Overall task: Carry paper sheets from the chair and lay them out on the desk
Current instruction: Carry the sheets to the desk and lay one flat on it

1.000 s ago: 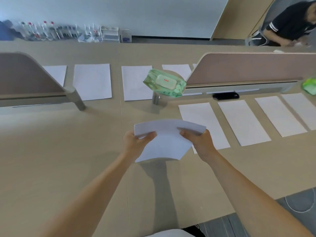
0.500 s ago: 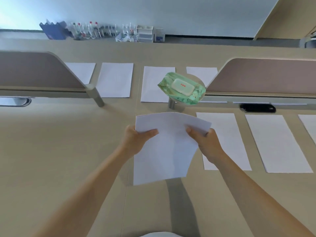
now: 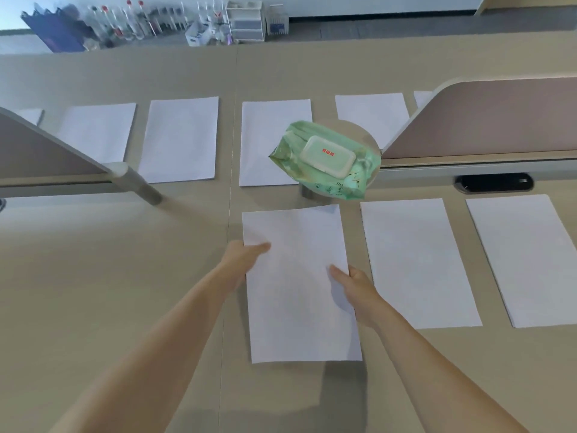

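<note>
Desk bare beside sheet both hands grip.

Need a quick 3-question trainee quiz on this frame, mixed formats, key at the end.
1. True or false: both hands grip the same sheet.
2. The green wipes pack sits: A) on the chair B) on a round stand above the desk C) under a sheet.
3. Fill in: the held sheet is going down to the ___ of the two sheets already laid in the near row.

Key: 1 true: left hand, right hand. 2 B. 3 left.
</note>
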`<state>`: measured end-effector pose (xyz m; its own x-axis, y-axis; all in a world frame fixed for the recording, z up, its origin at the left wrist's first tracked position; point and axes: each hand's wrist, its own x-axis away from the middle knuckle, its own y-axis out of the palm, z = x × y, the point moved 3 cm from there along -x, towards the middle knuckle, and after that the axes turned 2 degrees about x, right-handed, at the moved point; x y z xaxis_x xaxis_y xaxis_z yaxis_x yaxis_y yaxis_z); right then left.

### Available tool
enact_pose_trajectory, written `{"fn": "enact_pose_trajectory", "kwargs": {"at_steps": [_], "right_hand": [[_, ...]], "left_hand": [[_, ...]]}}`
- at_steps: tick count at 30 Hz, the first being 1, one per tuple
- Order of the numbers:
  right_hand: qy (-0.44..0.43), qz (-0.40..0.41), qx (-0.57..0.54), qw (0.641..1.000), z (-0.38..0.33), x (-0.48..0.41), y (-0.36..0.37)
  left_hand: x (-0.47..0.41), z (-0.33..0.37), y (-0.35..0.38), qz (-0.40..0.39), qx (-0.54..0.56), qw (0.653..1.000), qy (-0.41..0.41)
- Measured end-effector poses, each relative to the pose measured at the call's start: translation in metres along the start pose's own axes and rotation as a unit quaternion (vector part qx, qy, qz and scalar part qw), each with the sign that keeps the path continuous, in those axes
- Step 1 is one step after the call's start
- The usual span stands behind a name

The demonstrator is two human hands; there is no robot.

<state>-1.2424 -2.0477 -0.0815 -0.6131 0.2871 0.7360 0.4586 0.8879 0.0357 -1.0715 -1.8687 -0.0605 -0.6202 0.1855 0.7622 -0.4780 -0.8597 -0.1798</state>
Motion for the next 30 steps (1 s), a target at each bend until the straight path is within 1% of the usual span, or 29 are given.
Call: {"fn": "enact_pose_trajectory", "kwargs": {"at_steps": [3,6,8,11,15,19,22,30], "right_hand": [[0.022,0.029,0.035,0.999,0.001,-0.020,-0.005],[0.050,0.067,0.056,0.995,-0.005,-0.030,-0.006],[0.043,0.101,0.086,0.990,-0.005,-0.037,-0.005],[0.030,0.134,0.132,0.982,-0.007,-0.040,0.001],[0.009,0.179,0.219,0.959,-0.013,-0.036,0.004],[0.024,0.164,0.268,0.949,-0.018,-0.036,0.005],[0.029,0.148,0.256,0.955,-0.020,-0.037,0.007],[0.030,0.143,0.241,0.960,-0.022,-0.040,0.011]], "left_hand": [[-0.019,-0.014,0.001,-0.002,-0.047,0.999,-0.017],[-0.034,-0.021,0.000,-0.003,-0.085,0.996,-0.005],[-0.042,-0.019,-0.001,0.015,-0.120,0.992,0.021],[-0.051,-0.014,-0.002,0.061,-0.164,0.983,0.056],[-0.059,-0.014,-0.002,0.080,-0.159,0.982,0.059],[-0.052,-0.012,-0.002,0.084,-0.141,0.984,0.069],[-0.048,-0.011,-0.003,0.080,-0.138,0.985,0.067],[-0.052,-0.004,-0.008,0.075,-0.138,0.985,0.074]]}}
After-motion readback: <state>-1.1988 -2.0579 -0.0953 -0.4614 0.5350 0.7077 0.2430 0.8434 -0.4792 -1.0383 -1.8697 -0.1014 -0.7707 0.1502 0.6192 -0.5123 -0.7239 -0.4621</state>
